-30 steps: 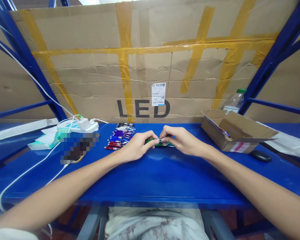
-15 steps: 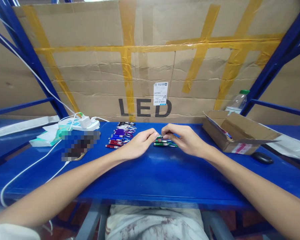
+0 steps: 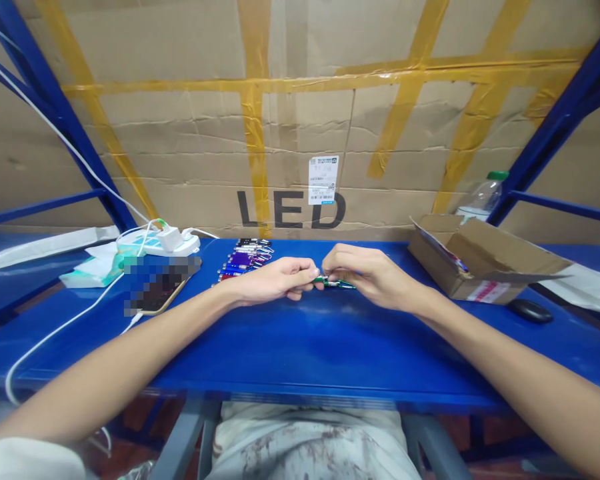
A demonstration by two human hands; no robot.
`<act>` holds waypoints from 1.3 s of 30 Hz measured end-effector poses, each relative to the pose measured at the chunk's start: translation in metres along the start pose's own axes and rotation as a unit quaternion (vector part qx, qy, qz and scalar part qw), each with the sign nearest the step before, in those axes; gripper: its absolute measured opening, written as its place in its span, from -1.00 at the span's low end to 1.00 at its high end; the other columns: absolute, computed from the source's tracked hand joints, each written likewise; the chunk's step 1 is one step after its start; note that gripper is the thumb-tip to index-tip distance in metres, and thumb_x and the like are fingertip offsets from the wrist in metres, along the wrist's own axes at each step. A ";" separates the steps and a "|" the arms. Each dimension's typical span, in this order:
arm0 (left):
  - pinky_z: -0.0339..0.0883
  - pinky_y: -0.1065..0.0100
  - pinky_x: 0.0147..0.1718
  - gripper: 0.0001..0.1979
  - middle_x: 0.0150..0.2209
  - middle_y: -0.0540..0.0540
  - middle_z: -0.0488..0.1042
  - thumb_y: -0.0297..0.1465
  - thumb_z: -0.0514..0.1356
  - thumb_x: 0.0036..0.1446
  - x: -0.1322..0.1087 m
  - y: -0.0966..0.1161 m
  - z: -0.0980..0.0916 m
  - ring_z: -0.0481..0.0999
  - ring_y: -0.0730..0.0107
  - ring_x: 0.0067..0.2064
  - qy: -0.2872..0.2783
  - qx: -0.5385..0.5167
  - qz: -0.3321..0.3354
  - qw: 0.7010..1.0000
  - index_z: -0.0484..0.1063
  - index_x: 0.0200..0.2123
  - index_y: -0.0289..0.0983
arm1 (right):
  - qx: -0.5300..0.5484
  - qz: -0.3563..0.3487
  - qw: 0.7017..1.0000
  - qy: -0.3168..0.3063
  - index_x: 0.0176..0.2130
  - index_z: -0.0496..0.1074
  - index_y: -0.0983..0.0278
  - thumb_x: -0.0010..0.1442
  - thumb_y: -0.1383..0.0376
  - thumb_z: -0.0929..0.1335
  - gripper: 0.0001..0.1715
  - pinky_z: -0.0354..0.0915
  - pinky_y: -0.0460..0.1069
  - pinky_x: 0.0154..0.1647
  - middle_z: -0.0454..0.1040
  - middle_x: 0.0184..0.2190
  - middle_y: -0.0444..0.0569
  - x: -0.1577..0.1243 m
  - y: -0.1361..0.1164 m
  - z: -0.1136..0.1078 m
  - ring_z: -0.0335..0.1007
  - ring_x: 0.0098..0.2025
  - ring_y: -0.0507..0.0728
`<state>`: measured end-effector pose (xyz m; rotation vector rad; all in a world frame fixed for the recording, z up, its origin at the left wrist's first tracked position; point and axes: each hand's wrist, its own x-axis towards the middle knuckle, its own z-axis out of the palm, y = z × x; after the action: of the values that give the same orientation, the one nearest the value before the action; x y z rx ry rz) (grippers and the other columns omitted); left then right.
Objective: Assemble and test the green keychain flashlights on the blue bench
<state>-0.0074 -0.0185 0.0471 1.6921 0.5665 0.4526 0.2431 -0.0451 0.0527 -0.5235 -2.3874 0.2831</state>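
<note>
Over the middle of the blue table [image 3: 290, 353], my left hand [image 3: 283, 279] pinches one end of a small green keychain flashlight [image 3: 321, 278], a slim metal tube. At its other end, the thumb and fingers of my right hand [image 3: 363, 270] close on it, hiding most of that end. Just beneath my right fingers lies another green keychain flashlight [image 3: 347, 285] with a carabiner clip, partly covered. Beyond my left wrist, several like it in black, silver, purple, blue and red lie in a row [image 3: 245, 259]; my forearm hides the nearest ones.
On the left are a phone [image 3: 167, 287], a tissue pack [image 3: 93, 270] and a power strip [image 3: 180, 247] with white cables. An open cardboard box [image 3: 440, 273], a black mouse [image 3: 530, 311] and a bottle [image 3: 483, 197] are at right. A large taped carton [image 3: 205, 147] stands behind.
My left hand has turned a little, and its lower fingers now show under the green flashlight. Both hands remain together on it. The whole view has shifted slightly.
</note>
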 end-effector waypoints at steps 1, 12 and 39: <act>0.14 0.40 -0.36 -0.48 -0.27 -0.02 0.34 0.09 0.32 0.26 0.000 0.001 0.000 0.16 0.50 -0.36 -0.008 -0.019 -0.011 1.000 0.43 -0.16 -0.29 | 0.001 -0.002 1.000 -0.001 -0.08 0.49 0.20 0.54 0.30 0.27 -0.80 0.39 0.02 -0.12 0.55 -0.17 0.03 0.000 -0.001 0.000 0.48 -0.17 0.14; 0.11 0.40 -0.40 -0.41 -0.38 0.06 0.24 0.18 0.29 0.22 0.002 0.004 0.010 0.16 0.50 -0.39 0.057 0.029 0.034 0.997 0.39 -0.24 -0.29 | -0.042 0.017 0.997 0.055 -0.15 0.50 0.19 0.49 0.28 0.32 -0.84 0.36 -0.01 -0.22 0.57 -0.27 -0.03 0.001 -0.002 -0.001 0.48 -0.27 0.13; 0.26 0.31 -0.19 -0.67 -0.27 -0.04 0.46 -0.11 0.06 0.49 0.000 0.000 0.021 0.39 0.32 -0.22 0.207 0.258 0.141 0.933 0.38 -0.19 -0.25 | 0.068 0.124 0.982 0.121 -0.24 0.44 0.22 0.41 0.19 0.39 -0.82 0.32 0.00 -0.27 0.50 -0.37 -0.11 0.006 -0.002 0.011 0.38 -0.33 0.10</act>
<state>0.0048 -0.0352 0.0430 2.2135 0.7996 0.9469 0.2313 -0.0453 0.0483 -0.7463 -2.0513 0.4623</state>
